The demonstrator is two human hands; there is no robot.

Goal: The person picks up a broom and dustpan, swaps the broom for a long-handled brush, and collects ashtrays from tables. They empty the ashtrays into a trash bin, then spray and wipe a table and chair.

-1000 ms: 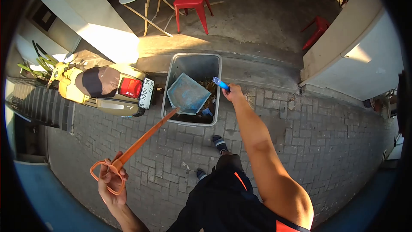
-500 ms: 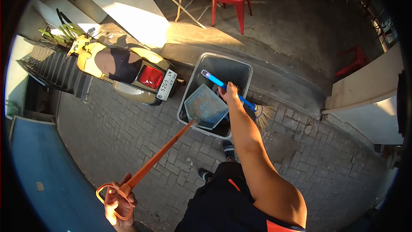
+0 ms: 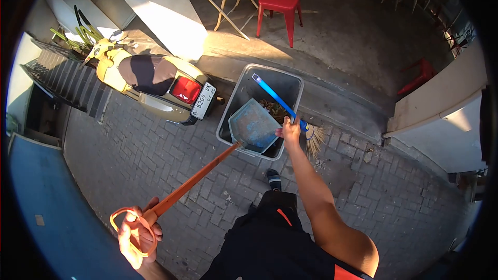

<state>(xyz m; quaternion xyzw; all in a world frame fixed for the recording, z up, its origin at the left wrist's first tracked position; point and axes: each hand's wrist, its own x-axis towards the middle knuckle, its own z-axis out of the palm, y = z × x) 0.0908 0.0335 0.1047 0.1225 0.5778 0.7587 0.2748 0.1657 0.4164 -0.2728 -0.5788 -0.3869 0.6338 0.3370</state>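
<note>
Dustpan [image 3: 253, 124] and broom [image 3: 270, 92] occupy the two hands: the left hand [image 3: 137, 236] grasps the orange loop grip [image 3: 118, 222], with fingers curled near where it meets the shaft [image 3: 194, 180], while the right hand [image 3: 291, 130] is closed around the blue broomstick just short of the straw bristles [image 3: 315, 141]. Well ahead of the left hand and just left of the right, the scuffed blue pan sits tilted within the mouth of the grey bin [image 3: 246, 91]; whether it rests on the rim, I cannot tell. Fingers of the right hand reach close to the pan's edge, contact unclear. Dry leaves [image 3: 270, 109] show beyond the right hand. The dustpan looks like stiff, light plastic, smooth enough to slip a little, and its long shaft probably makes the far end feel heavier from the loop; a second hold farther down the shaft would likely steady it. The broom seems light too, its stick rigid, its bristles springy, best gripped on the stick beside the binding.
</note>
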